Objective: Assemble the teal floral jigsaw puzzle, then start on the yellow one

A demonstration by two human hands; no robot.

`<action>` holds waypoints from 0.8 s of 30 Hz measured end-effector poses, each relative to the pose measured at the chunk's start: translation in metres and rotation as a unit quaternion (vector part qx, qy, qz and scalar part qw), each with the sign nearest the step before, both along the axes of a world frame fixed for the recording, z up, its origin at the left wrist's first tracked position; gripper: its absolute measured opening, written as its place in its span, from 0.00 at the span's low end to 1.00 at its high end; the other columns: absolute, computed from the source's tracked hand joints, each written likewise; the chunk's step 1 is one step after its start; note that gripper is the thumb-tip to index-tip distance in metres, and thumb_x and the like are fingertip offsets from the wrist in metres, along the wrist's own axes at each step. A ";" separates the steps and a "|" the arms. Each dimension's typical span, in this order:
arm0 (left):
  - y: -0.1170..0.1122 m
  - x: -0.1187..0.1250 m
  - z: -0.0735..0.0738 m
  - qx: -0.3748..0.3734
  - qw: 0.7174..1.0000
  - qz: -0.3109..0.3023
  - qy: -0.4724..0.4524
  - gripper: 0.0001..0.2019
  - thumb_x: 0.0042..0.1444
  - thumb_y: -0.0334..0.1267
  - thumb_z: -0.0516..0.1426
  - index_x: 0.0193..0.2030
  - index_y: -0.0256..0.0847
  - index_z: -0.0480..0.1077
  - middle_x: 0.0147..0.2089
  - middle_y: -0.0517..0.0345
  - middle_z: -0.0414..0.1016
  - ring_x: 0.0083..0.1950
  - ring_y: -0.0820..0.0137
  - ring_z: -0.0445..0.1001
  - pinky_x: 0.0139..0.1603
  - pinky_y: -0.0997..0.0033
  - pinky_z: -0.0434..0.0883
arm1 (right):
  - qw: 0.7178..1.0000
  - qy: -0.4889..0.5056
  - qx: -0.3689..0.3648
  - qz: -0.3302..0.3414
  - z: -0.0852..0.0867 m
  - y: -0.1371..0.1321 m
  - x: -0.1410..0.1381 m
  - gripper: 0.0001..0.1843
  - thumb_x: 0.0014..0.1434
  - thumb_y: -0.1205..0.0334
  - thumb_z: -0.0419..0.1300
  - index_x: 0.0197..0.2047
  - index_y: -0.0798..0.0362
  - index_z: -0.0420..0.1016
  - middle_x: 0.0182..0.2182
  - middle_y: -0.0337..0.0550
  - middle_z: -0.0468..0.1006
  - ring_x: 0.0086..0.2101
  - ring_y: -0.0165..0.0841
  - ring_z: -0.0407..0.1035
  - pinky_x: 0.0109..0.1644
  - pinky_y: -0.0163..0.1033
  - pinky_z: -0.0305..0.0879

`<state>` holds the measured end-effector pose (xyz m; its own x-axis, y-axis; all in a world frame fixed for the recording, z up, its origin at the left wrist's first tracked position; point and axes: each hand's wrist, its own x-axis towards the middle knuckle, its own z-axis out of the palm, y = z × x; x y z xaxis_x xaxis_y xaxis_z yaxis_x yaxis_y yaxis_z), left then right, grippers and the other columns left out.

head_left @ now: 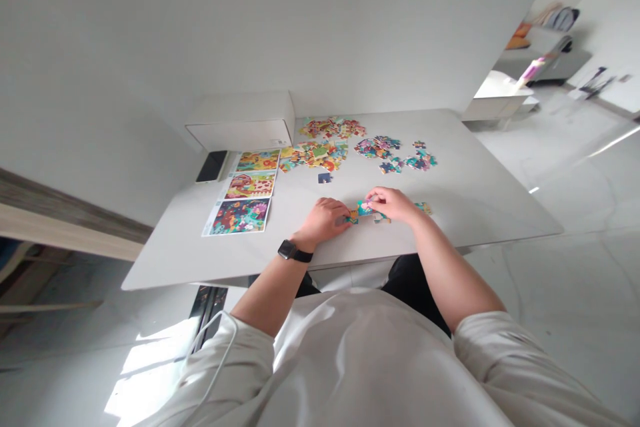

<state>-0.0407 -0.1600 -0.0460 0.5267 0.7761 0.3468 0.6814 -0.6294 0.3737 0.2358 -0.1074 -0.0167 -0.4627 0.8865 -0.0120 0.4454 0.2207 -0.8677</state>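
A pale table — puzzle pieces, printed picture sheets, phone and white box lie on it.

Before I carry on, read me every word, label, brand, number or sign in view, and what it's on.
No text here is legible.
White box: small print at the front's lower right corner, too small to read.
Picture sheets: any print on the margins is too small and blurred to read.
Puzzle pieces: no readable characters.
Watch: nothing readable on its dark screen.

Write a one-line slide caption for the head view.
Left hand and right hand on a row of puzzle pieces, with printed pictures to the left and piled pieces beyond.
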 end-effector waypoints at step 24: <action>0.000 0.004 -0.001 -0.010 1.000 -0.004 0.026 0.16 0.66 0.40 0.65 0.59 0.56 0.85 0.52 0.51 0.82 0.54 0.57 0.78 0.61 0.52 0.71 | 0.967 -0.163 0.195 0.038 -0.010 -0.010 0.029 0.14 0.61 0.65 0.72 0.50 0.46 0.84 0.49 0.46 0.86 0.49 0.43 0.80 0.58 0.47 0.74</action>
<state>-0.0370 -0.1603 -0.0466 0.5504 0.7779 0.3033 0.6945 -0.6282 0.3509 0.2646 -0.1169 -0.0266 -0.5546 0.8165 0.1605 0.6500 0.5456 -0.5290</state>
